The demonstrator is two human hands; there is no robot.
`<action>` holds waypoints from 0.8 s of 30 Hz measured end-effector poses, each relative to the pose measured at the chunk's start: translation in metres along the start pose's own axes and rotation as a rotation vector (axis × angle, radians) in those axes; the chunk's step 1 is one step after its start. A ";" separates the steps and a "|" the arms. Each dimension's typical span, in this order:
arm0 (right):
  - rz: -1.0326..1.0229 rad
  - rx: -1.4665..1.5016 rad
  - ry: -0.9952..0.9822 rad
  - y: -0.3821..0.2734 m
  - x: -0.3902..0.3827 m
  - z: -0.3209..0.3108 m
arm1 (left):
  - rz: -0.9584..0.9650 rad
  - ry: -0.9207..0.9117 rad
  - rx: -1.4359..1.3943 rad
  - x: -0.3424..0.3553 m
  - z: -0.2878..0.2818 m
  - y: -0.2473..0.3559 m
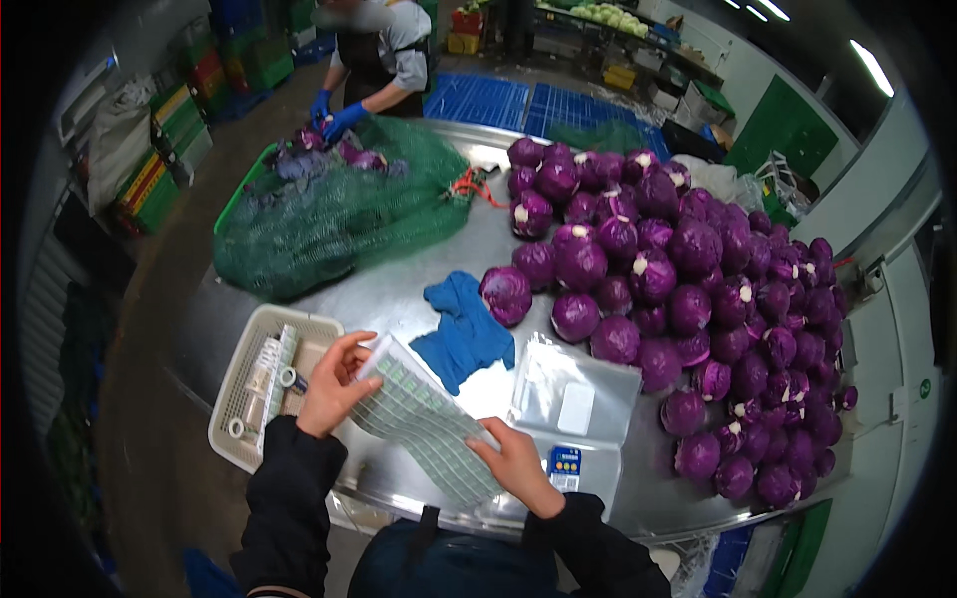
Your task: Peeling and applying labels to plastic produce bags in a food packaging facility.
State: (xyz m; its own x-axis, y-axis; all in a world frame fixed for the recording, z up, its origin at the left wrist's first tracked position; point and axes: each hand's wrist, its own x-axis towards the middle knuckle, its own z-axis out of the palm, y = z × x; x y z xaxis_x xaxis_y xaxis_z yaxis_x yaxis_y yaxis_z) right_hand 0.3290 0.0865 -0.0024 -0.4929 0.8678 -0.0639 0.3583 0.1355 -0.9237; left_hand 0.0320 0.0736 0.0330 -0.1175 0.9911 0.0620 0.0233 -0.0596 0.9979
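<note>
Between my two hands hangs a sheet of small green labels (pixel 419 429), slightly curved, with a white upper edge. My left hand (pixel 331 391) grips its upper left corner between thumb and fingers. At its right edge my right hand (pixel 520 468) pinches the sheet, the fingertips partly behind it. A blue cloth (pixel 464 329) lies crumpled on the metal table just beyond the sheet. Beside my right hand are clear plastic bags (pixel 533 384) with a white label and a blue printed card (pixel 564 468).
A big heap of red cabbages (pixel 698 249) covers the table's right side. At left stands a cream plastic basket (pixel 234 399) with label rolls. Beyond it lies a green mesh sack (pixel 329 244), where a co-worker's blue-gloved hands (pixel 344 120) handle cabbage.
</note>
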 end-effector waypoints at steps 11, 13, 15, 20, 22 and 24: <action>-0.038 -0.229 -0.127 -0.015 -0.036 -0.048 | -0.171 -0.346 0.035 -0.016 0.015 0.005; 0.004 -0.223 -0.151 -0.016 -0.039 -0.047 | -0.204 -0.293 -0.028 -0.022 0.021 -0.002; -0.013 -0.149 -0.146 -0.017 -0.044 -0.044 | -0.233 -0.277 -0.016 -0.032 0.024 -0.004; 0.019 -0.245 -0.105 -0.009 -0.052 -0.045 | -0.327 -0.332 0.178 -0.034 0.024 -0.001; 0.024 -0.248 -0.100 -0.009 -0.054 -0.048 | -0.239 -0.306 0.070 -0.036 0.030 0.000; 0.007 -0.183 -0.160 -0.010 -0.054 -0.050 | -0.201 -0.311 -0.023 -0.037 0.035 0.007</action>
State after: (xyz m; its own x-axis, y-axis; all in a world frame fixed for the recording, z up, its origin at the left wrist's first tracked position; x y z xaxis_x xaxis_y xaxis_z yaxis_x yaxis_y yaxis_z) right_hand 0.3913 0.0625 0.0291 -0.6037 0.7843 -0.1428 0.4928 0.2264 -0.8401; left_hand 0.0711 0.0411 0.0372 0.1897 0.9719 -0.1396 0.0079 0.1407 0.9900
